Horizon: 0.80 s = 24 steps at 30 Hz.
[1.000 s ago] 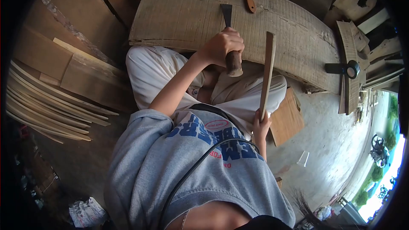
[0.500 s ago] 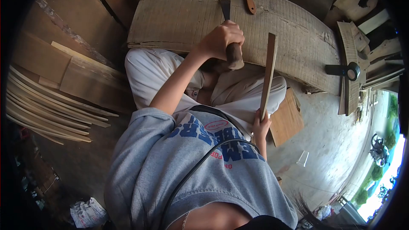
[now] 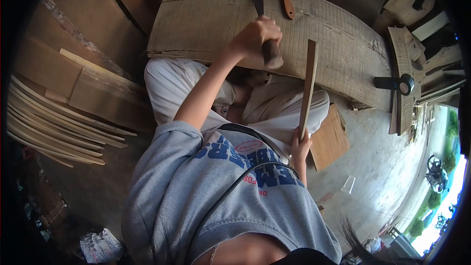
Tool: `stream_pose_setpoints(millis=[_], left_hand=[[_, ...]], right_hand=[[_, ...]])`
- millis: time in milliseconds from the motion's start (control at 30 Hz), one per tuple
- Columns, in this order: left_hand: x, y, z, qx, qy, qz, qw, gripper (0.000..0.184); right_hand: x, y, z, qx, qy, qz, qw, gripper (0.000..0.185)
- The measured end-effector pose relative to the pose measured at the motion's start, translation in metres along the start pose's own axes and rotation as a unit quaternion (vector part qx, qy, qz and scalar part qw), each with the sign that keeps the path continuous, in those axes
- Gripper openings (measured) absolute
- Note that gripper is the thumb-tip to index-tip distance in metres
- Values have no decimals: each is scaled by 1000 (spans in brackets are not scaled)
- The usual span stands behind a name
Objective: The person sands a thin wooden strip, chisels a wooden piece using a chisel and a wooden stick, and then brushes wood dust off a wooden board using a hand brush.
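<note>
My left hand [image 3: 257, 35] is closed around the thick wooden handle of a chisel [image 3: 272, 55]. Its dark, flared blade points away from me over a rough wooden board [image 3: 206, 24] in front of my crossed legs. Low on the right, my right hand [image 3: 301, 145] grips the near end of a thin wooden strip [image 3: 309, 81]. The strip stands out from the hand, its far end over the board's front edge and apart from the chisel. A paintbrush [image 3: 285, 0] with a wooden handle lies on the board beyond the blade.
A black tool with a round end [image 3: 406, 84] rests at the board's right end. Several curved wooden strips [image 3: 64, 122] are stacked on the left. By my right knee is a flat wooden piece [image 3: 331, 137], with a clear plastic cup [image 3: 348, 184] on the floor nearby.
My left hand and the chisel have moved slightly away from me, and the chisel has tilted a little. The strip in my right hand has shifted only slightly.
</note>
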<state>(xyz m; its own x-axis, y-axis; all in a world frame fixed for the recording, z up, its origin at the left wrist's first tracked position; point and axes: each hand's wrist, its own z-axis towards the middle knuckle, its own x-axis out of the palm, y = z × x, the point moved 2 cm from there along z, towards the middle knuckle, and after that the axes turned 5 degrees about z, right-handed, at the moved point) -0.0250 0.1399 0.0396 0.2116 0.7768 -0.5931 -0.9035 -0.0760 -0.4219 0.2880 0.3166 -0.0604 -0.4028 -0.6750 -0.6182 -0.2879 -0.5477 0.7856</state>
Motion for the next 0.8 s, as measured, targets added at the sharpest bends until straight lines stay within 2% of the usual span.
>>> stream_pose_setpoints(millis=[100, 200, 300, 433, 500, 533, 633, 700, 800], left_hand=[[-3, 0, 3, -17, 5, -11, 1000, 25], [-4, -36, -17, 13, 26, -13, 999, 24], [-1, -60, -40, -14, 15, -30, 999, 20], [-5, -31, -23, 21, 26, -24, 999, 21], [-6, -6, -4, 13, 0, 4, 1000, 21], [-6, 5, 5, 0, 19, 6, 1000, 22], [-5, 13, 16, -3, -16, 5, 1000, 23], [-3, -2, 3, 9, 3, 11, 1000, 21], [-2, -46, -28, 29, 38, 6, 999, 20]], right_hand=[[-1, -3, -3, 41, 10, 2, 999, 16], [1, 0, -2, 16, -8, 12, 1000, 16], [0, 6, 1, 14, 2, 24, 1000, 16], [0, -2, 0, 10, 19, -6, 1000, 16], [0, 1, 1, 4, 12, 3, 1000, 16], [0, 1, 0, 3, 10, 2, 1000, 16], [1, -1, -3, 24, 3, -1, 1000, 16], [2, -2, -4, 11, -21, 1, 1000, 16], [1, 2, -2, 30, -3, 6, 1000, 15]])
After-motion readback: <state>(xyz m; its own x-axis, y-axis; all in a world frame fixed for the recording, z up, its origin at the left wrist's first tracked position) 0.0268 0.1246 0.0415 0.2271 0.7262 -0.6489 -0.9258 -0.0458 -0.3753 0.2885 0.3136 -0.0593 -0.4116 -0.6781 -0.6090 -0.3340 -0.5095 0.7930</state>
